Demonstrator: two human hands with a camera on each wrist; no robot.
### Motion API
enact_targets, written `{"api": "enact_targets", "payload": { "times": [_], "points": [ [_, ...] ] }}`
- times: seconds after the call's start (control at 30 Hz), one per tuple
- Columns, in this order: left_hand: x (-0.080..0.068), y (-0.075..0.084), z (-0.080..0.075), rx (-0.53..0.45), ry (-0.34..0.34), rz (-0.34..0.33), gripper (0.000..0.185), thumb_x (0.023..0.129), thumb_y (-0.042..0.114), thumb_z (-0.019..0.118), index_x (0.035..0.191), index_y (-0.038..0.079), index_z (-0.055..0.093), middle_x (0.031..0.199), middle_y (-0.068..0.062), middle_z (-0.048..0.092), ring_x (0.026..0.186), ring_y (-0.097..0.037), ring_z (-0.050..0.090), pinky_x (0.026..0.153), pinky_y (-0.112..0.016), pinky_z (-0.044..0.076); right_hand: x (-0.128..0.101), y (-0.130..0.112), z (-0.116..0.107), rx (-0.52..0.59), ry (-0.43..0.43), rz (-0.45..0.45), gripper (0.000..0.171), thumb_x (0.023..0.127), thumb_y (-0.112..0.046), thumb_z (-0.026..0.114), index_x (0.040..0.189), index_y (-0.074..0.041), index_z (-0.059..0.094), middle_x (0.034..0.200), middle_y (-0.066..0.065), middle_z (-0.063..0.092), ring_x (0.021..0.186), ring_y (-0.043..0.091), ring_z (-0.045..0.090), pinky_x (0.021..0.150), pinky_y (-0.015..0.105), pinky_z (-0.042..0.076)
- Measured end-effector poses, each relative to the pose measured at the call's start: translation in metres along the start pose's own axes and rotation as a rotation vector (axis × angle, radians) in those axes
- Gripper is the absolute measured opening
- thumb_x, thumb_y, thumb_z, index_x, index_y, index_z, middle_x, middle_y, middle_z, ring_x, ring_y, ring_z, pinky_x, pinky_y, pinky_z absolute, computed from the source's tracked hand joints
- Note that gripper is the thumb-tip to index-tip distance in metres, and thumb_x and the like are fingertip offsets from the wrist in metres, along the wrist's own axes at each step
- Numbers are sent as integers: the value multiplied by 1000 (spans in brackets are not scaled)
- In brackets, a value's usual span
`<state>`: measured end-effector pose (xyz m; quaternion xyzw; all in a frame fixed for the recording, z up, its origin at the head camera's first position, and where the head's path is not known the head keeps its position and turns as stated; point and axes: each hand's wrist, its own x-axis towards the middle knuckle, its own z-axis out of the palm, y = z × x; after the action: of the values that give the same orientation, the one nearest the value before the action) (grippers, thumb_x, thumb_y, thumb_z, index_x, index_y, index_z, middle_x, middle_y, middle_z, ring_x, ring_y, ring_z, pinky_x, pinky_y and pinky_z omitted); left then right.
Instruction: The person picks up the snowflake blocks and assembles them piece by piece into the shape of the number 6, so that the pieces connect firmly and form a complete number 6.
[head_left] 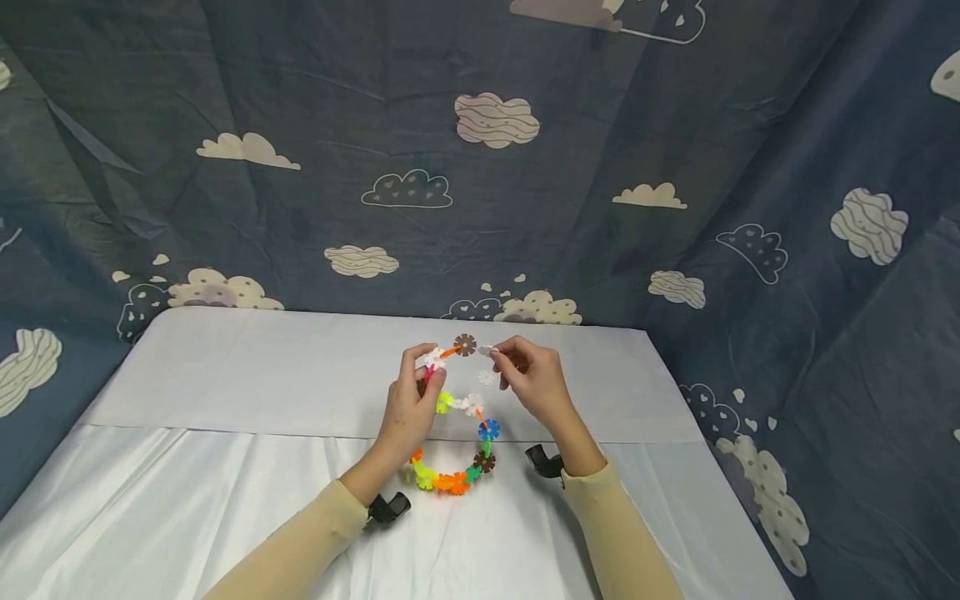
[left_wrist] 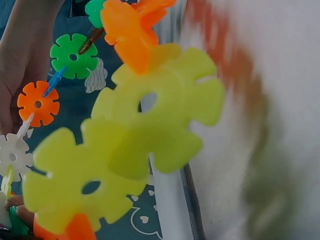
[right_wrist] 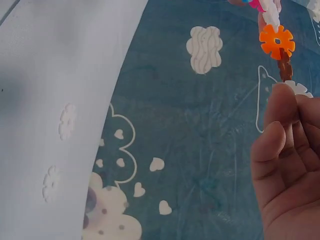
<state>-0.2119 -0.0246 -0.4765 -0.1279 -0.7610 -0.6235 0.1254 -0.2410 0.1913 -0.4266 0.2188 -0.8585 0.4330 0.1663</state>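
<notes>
A chain of coloured snowflake discs hangs in a loop from my left hand [head_left: 416, 400], which grips it near a white disc [head_left: 435, 358] and a pink one. From there an orange disc leads to a brown disc [head_left: 465, 344] at the chain's upper end. My right hand [head_left: 534, 379] pinches a white snowflake disc [head_left: 487, 351] between thumb and fingers, right beside the brown one. In the right wrist view the white disc [right_wrist: 299, 89] overlaps the brown disc [right_wrist: 285, 65]. Yellow discs [left_wrist: 87, 172] of the chain fill much of the left wrist view.
Loose white discs [right_wrist: 67, 121] lie on the white-covered table [head_left: 247, 367], one of them [head_left: 486, 377] below my right fingers. A dark blue curtain [head_left: 315, 108] with cloud prints stands behind the table and along its sides.
</notes>
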Motion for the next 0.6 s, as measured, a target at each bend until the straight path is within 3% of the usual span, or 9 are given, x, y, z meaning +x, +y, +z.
{"api": "enact_targets", "payload": {
  "times": [0.27, 0.47, 0.6],
  "points": [
    [0, 0, 0, -3, -22, -5, 42, 112, 26, 56, 151, 17, 43, 68, -2, 48, 60, -14, 40, 56, -23, 34, 1, -1, 0, -58, -1, -62, 5, 100, -9, 73, 103, -5, 74, 80, 11, 74, 55, 27, 67, 49, 23, 51],
    [2, 0, -3, -75, -122, -107, 42, 113, 27, 53, 151, 23, 39, 75, -5, 52, 57, -17, 48, 50, -25, 49, 1, 2, 0, -150, 7, -104, 5, 98, -5, 75, 103, -6, 76, 77, 4, 72, 53, 11, 61, 48, 22, 49],
    [5, 1, -4, -104, -177, -185, 39, 110, 19, 53, 146, 21, 39, 83, -7, 59, 59, -15, 52, 53, -25, 52, 1, 6, 2, -166, -17, -87, 5, 99, -7, 74, 104, -7, 77, 77, 4, 72, 54, 4, 58, 49, 22, 51]
  ]
}}
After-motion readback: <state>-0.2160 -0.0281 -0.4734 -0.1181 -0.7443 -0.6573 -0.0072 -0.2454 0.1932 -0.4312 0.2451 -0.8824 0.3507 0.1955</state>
